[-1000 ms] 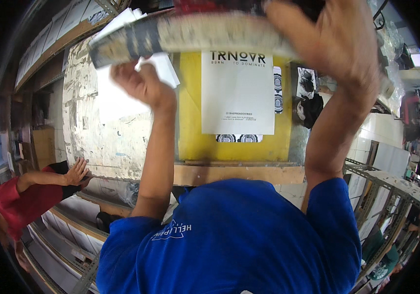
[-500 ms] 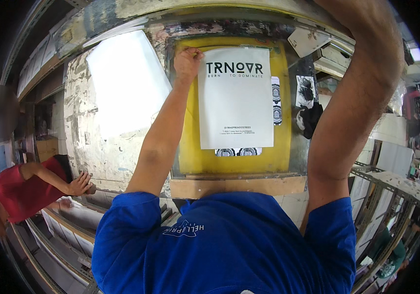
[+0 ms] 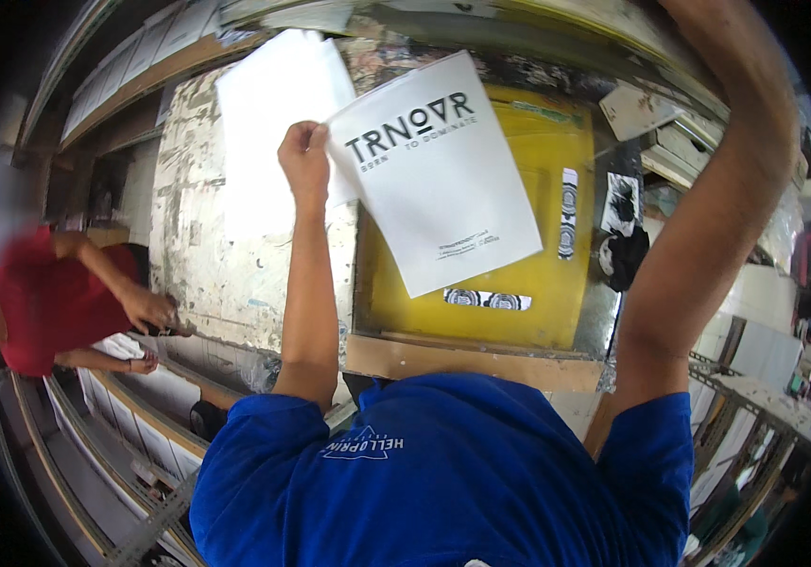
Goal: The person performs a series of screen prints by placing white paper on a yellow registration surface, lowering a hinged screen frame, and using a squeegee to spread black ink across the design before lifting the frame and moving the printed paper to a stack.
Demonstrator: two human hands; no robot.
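Observation:
My left hand [image 3: 306, 163] pinches the upper left corner of a white printed sheet [image 3: 443, 189], whether paper or a flat plastic bag I cannot tell. The sheet carries dark lettering near its top and small print near its bottom, and it is tilted over a yellow board [image 3: 528, 317]. Two black-and-white patterned strips show on the board, one upright strip [image 3: 568, 214] right of the sheet and one level strip [image 3: 487, 300] below it. My right arm [image 3: 698, 227] reaches up past the board's right side; its hand is beyond the top edge.
White sheets [image 3: 278, 132] lie on the paint-stained table [image 3: 188, 189] to the left. A person in red [image 3: 65, 293] stands at far left. Right of the board are a black cloth [image 3: 624, 260] and an ink-smeared paper [image 3: 622, 203]. A wooden edge [image 3: 472, 365] runs before me.
My left hand has moved left, pulling the printed sheet's corner with it. The sheet has turned and uncovered more of the yellow board. The person in red has parted their hands.

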